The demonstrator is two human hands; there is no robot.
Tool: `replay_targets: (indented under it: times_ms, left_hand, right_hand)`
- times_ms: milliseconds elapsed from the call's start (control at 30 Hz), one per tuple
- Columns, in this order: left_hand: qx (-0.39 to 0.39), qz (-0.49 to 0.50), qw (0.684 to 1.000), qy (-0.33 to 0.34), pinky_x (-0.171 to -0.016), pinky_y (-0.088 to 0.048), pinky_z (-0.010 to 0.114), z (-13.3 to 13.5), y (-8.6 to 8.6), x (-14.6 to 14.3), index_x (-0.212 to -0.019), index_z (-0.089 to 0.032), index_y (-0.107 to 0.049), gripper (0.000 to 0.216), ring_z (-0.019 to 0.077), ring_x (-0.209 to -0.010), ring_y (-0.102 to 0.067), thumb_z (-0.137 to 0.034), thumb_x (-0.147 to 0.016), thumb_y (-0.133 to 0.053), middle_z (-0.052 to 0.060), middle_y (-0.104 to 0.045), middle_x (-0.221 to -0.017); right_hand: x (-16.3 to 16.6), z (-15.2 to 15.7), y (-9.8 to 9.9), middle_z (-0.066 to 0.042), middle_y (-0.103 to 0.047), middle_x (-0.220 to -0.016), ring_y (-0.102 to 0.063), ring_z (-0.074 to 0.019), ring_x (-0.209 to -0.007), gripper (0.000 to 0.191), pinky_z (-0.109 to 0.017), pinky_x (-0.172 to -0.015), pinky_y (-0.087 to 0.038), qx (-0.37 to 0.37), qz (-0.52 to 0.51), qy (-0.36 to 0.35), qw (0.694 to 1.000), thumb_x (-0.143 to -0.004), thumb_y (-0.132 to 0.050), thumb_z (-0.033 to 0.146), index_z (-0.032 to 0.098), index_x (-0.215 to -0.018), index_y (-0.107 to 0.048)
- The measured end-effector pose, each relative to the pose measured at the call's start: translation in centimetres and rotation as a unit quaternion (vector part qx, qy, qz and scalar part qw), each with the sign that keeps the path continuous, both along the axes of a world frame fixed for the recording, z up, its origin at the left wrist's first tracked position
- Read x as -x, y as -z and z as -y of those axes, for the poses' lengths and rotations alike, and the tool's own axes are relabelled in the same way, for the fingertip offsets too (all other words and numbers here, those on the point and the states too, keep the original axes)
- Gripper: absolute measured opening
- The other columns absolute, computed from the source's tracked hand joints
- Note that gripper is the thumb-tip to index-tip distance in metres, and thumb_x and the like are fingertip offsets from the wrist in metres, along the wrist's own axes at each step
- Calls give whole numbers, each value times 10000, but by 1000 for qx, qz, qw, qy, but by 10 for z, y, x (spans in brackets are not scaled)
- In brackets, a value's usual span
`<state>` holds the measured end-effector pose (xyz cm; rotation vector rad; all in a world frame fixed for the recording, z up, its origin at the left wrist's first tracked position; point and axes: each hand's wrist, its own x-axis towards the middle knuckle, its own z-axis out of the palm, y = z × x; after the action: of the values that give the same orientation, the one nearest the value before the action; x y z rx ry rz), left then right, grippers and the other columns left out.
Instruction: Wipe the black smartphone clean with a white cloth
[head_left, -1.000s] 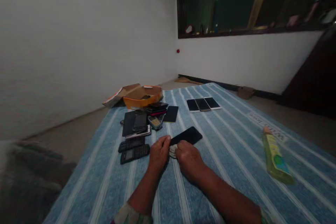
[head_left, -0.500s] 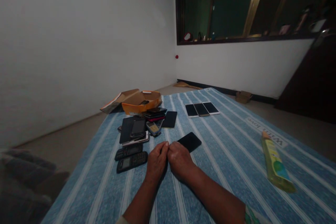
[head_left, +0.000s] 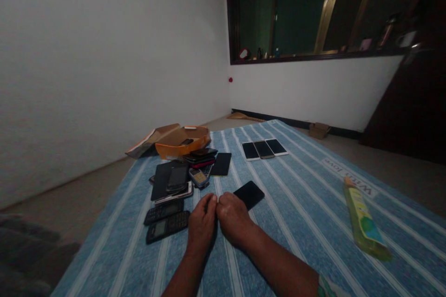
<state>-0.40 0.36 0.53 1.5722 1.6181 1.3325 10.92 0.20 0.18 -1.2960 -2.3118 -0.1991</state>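
Observation:
Near the middle of the cloth, my left hand [head_left: 202, 220] and my right hand [head_left: 232, 218] meet at the thumbs. Both are closed, the right one curled like a fist. Whatever lies between or under the fingers is hidden. A black smartphone [head_left: 250, 194] lies flat just past my right hand, partly covered by it. To the left of my left hand are two black keypad phones, a front one [head_left: 167, 227] and one behind it [head_left: 163, 212]. Beyond them, a small keypad phone [head_left: 199, 177] and a dark touchscreen phone [head_left: 178, 177] belong to a loose heap.
An open orange box [head_left: 181, 147] stands at the far left behind stacked phones [head_left: 199, 158]. Three smartphones [head_left: 264, 149] lie side by side at the back. On the right, a bottle of yellow-green liquid [head_left: 365, 222] lies on the striped blue cloth [head_left: 299, 222].
The view has shifted slightly, so everything appears a little lower and further left. My hands keep the same closed pose together, and the phones stay where they were on the cloth.

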Motion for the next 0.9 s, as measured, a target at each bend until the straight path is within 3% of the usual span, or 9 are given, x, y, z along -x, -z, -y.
replay_targets:
  times_ms: [200,400,600,800,900]
  left_hand:
    - [8,2,1000,-4,-891,-519,415,1,-2,0,-945,-157,-693,493,311,-928,-690,-564,-758,-489,112,-752,-961]
    - [11,3,1000,-9,-897,-517,418,1,-3,0,-922,-161,-698,489,317,-927,-690,-570,-748,-495,108,-758,-947]
    - [5,11,1000,-6,-851,-541,402,4,-7,-2,-908,-160,-705,493,312,-906,-695,-579,-743,-503,99,-762,-921]
    - [12,2,1000,-4,-868,-532,409,4,-7,0,-919,-160,-709,501,319,-931,-692,-584,-755,-499,105,-761,-935]
    - [17,2,1000,-4,-862,-533,409,3,-5,1,-948,-150,-709,523,317,-917,-694,-590,-759,-500,108,-760,-944]
  right_hand:
    - [-3,-2,1,-83,-643,-804,-567,-215,-822,161,-316,-737,-412,6,2,51,999,-866,-542,72,127,-852,-693]
    - [-1,0,0,-73,-645,-814,-570,-209,-817,166,-307,-742,-414,1,7,14,1000,-858,-554,81,112,-952,-686]
    - [-10,-6,-6,-91,-655,-821,-585,-213,-834,140,-299,-726,-412,35,-6,63,997,-862,-564,102,121,-836,-700]
    - [-2,-3,-5,-72,-651,-813,-582,-198,-824,168,-289,-743,-415,21,-5,3,1000,-864,-542,82,124,-920,-694]
    - [-8,-10,-7,-86,-656,-835,-588,-203,-842,155,-292,-736,-415,50,-15,43,998,-872,-547,110,133,-867,-700]
